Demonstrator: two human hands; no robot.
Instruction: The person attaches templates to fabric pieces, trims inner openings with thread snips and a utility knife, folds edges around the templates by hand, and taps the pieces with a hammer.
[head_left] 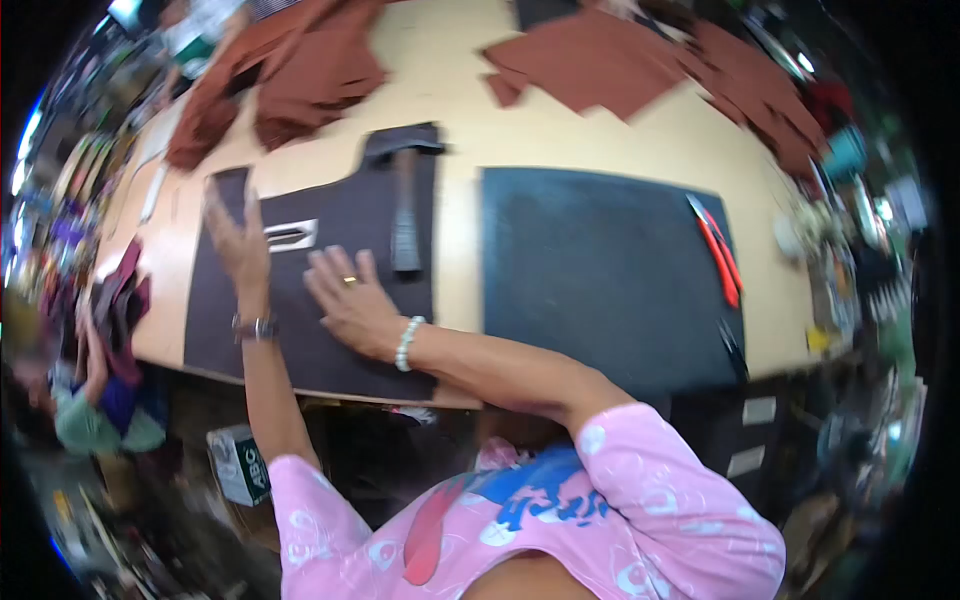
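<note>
A dark brown flat piece of material [330, 365] with a cut-out upper edge lies on the table in front of me. My left hand [240, 240] is on its left part, blurred, with fingers stretched upward. My right hand [355, 305] lies flat on the middle of it, fingers spread. Between and above my hands is a small white rectangular piece [291, 235] with a dark slot. To the right of it lies a long tool [404, 215], brown at the top and dark grey below; its exact kind is unclear.
A dark mat [600, 280] lies to the right, with a red-handled cutting tool [718, 250] and a slim black tool [732, 350] at its right edge. Reddish-brown pieces [590, 60] lie at the back, more cloth [310, 80] at back left. Another person [100, 415] is at far left.
</note>
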